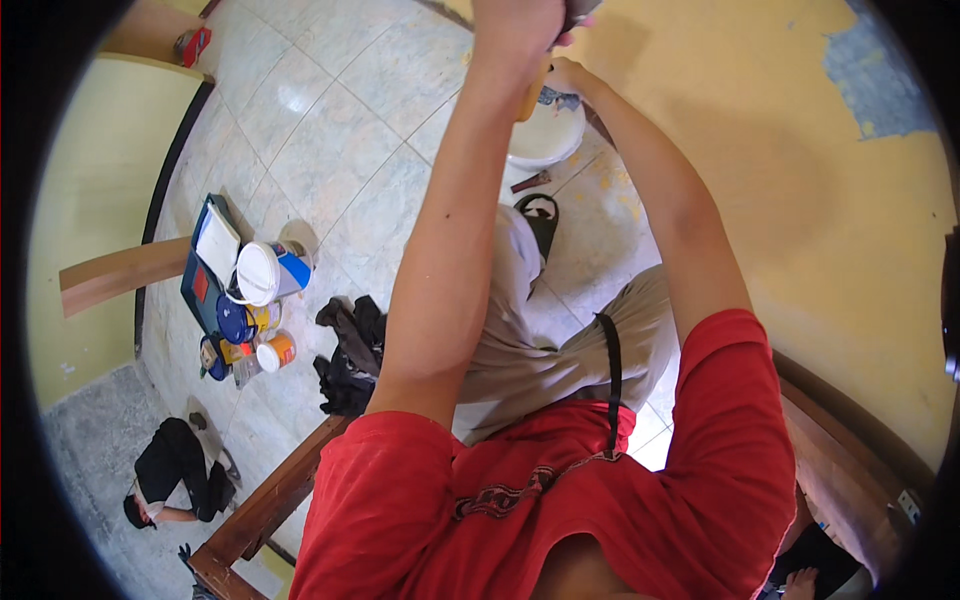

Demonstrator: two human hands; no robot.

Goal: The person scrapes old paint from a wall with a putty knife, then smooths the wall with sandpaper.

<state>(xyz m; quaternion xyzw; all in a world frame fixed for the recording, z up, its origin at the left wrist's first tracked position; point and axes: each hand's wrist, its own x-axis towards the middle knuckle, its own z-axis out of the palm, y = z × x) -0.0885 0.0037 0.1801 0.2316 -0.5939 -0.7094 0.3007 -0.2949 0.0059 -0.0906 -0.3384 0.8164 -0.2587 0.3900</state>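
My left hand (518,35) is raised at the top edge of the view, partly cut off, with its fingers closed round a tool. A yellow handle-like piece (533,97) shows below that hand, and a dark grey flat part beside it. My right hand (578,80) reaches close to the wall, its fingers curled; what they hold is mostly hidden. Next to those fingers is a small grey-blue smeared piece (560,98). Beneath both hands stands a round white bucket (545,140) on the tiled floor.
The yellow wall (740,130) with a bluish patch rises at right. On the floor at left are a white-lidded pail (260,274), several paint tubs, an open green case (192,270) and dark cloth (350,350). A person (178,470) crouches lower left. Wooden rails (270,490) flank me.
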